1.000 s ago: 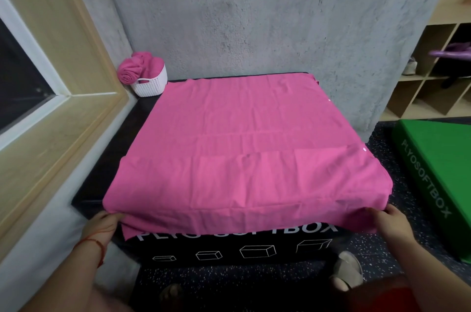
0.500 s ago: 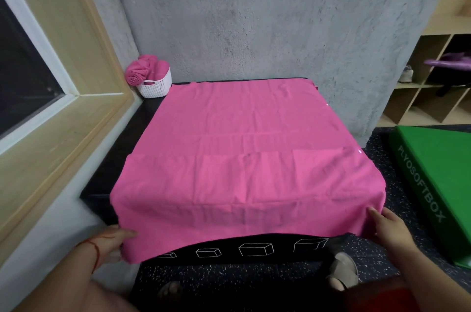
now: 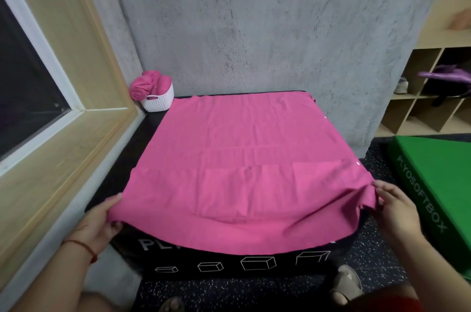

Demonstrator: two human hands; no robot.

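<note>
White basket (image 3: 159, 103) holds rolled pink towels (image 3: 144, 85) — two, perhaps — on the black box (image 3: 229, 264), where left hand (image 3: 98, 222) and right hand (image 3: 397, 212) pinch the pink cloth (image 3: 242, 158).

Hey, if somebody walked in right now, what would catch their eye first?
The big pink cloth spread over the black box in the middle, with the left hand and right hand each gripping a near corner. Then the white basket of rolled pink towels at the far left corner, and the green box on the floor at right.
</note>
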